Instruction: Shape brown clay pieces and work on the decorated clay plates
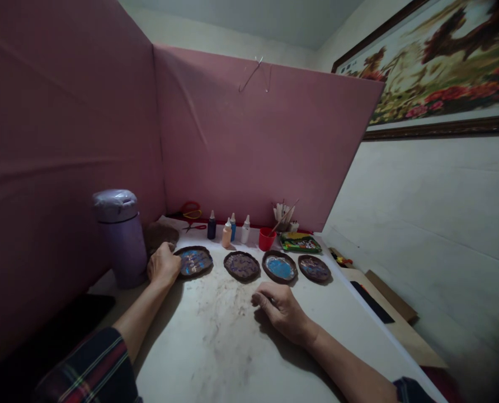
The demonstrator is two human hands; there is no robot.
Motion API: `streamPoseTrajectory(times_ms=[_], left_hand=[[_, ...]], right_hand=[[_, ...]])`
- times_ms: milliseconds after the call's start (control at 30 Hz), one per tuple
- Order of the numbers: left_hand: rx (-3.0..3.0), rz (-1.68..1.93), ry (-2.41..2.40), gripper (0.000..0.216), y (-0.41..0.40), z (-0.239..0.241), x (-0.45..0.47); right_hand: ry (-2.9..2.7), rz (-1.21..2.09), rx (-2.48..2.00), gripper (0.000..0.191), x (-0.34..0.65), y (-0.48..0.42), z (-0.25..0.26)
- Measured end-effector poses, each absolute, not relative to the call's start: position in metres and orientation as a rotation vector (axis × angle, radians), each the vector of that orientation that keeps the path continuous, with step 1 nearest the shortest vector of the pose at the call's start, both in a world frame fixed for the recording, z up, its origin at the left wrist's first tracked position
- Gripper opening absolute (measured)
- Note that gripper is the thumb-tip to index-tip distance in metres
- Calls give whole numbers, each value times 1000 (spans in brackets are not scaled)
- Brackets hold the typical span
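My left hand (pixel 164 265) is closed at the table's left side, between the lilac flask and the leftmost brown dish (pixel 194 261), which is streaked with blue and purple. A brown clay-like lump (pixel 162 234) lies just behind its fingers; whether they pinch a piece of it is hidden. My right hand (pixel 285 313) rests curled on the white table, thumb against the fingers, its inside out of sight. Beyond it stand a purple-marked brown dish (pixel 241 266), a dish with a blue middle (pixel 279 267) and a rightmost purple-marked dish (pixel 314 268).
A lilac flask (pixel 123 240) stands at the left. Along the back are red-handled scissors (pixel 196 226), several paint bottles (pixel 226 234), a red cup (pixel 267 239) with a brush and a green packet (pixel 300 243). Pink panels (pixel 258 140) rise behind the smudged table (pixel 216 347).
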State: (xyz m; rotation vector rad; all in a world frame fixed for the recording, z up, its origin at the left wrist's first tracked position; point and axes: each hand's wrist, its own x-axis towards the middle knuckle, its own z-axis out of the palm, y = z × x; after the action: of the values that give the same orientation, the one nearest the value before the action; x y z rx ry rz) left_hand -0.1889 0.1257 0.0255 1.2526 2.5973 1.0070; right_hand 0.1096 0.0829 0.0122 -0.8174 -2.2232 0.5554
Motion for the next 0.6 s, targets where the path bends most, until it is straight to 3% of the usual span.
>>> streamPoseTrajectory(times_ms=[600], left_hand=[[1239,1114,2526,36,124,28,-186]], right_hand=[[-2223,533,-822,27,110,84,13]])
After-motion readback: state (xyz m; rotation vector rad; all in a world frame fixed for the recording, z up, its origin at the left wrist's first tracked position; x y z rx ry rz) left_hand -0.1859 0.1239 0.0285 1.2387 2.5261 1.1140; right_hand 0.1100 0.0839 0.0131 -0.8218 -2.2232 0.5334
